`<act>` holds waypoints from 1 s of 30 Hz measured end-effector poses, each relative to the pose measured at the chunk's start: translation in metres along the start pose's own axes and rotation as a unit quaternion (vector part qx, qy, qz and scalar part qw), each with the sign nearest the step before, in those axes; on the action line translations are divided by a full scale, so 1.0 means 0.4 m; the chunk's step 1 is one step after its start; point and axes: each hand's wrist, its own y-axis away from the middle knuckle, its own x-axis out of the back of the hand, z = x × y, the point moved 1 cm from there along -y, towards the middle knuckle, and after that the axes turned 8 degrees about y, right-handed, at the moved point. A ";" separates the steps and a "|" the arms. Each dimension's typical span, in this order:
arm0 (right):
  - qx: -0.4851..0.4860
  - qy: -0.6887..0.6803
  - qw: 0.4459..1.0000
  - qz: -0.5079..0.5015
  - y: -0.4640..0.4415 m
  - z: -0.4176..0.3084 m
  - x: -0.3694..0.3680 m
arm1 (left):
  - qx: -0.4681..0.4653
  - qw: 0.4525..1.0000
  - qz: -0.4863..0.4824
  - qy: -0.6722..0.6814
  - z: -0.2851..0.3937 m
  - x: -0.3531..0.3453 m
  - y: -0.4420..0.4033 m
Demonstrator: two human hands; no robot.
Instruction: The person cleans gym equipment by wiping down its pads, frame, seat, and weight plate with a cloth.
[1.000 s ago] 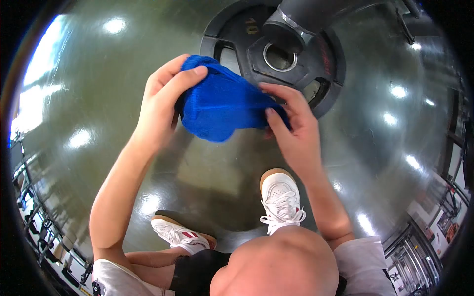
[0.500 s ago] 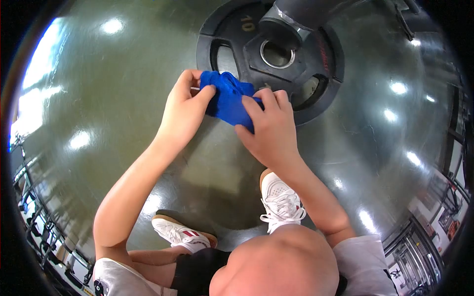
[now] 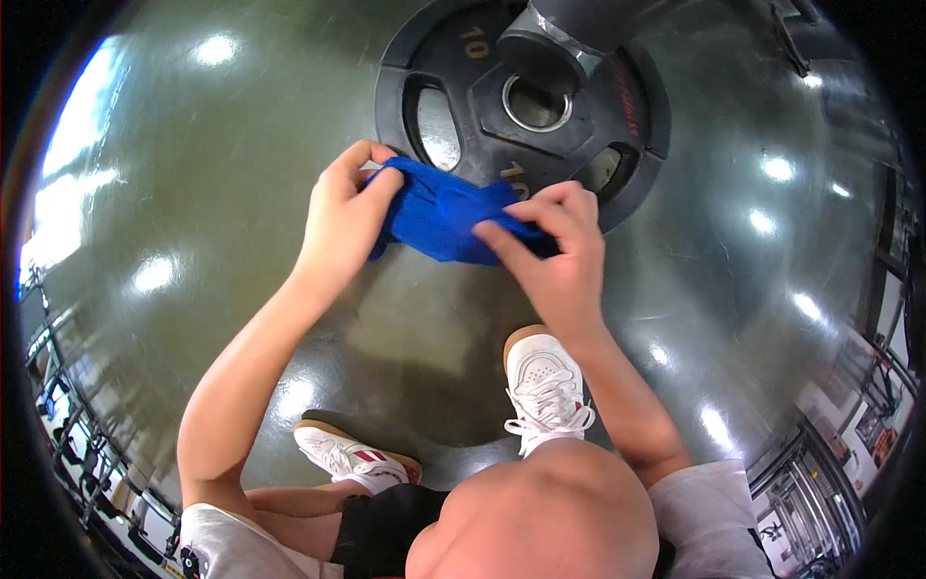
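Observation:
A blue cloth (image 3: 434,217) is stretched and folded between my two hands in the head view. My left hand (image 3: 352,198) pinches its left end between thumb and fingers. At its right end, my right hand (image 3: 550,236) is closed on the fabric, its fingertips slightly blurred. Just beyond the cloth is a black weight plate (image 3: 482,106) marked 10, with a metal-ringed centre hole and cut-out grips. The cloth covers part of the plate's near edge; whether it touches the plate I cannot tell.
A dark cylindrical post (image 3: 603,24) stands over the plate's far side. White shoes (image 3: 547,386) are on the shiny green floor (image 3: 231,183) below my arms. Gym racks (image 3: 810,492) line the right edge, and more equipment (image 3: 72,425) stands at the left.
My hands have moved apart, the right one shifting rightward, and the bunched cloth is now spread wider between them. The plate appears slightly further left in view.

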 end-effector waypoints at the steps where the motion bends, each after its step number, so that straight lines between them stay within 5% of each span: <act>1: -0.053 -0.062 0.997 0.017 -0.002 -0.001 0.017 | 0.001 1.000 0.001 0.000 0.004 0.010 -0.002; 5: -0.272 -0.276 0.917 0.090 0.011 0.012 0.075 | -0.029 0.999 0.001 0.040 0.008 0.055 -0.026; 8: -0.270 -0.299 0.906 0.131 0.019 0.069 0.083 | -0.024 0.999 0.032 0.024 -0.003 0.070 -0.044; 14: -0.159 -0.159 0.967 0.124 0.022 0.004 0.078 | -0.028 0.999 0.022 -0.027 0.007 0.060 -0.030; 17: 0.021 0.023 0.994 0.101 0.029 0.000 0.049 | -0.099 0.993 0.036 -0.055 -0.002 0.053 -0.028; 19: 0.119 0.021 0.989 0.083 0.014 -0.020 0.031 | -0.113 0.992 0.053 -0.029 0.013 0.044 -0.019; 23: 0.108 0.119 0.987 -0.028 -0.003 -0.047 0.001 | -0.119 0.991 0.068 -0.006 0.055 0.021 0.008; 28: 0.126 0.109 0.984 -0.068 0.021 -0.059 -0.072 | -0.281 0.959 -0.010 -0.037 0.049 0.036 0.046; 30: 0.147 0.172 0.972 -0.062 0.024 -0.058 -0.092 | -0.270 0.962 -0.005 -0.030 0.044 0.022 0.045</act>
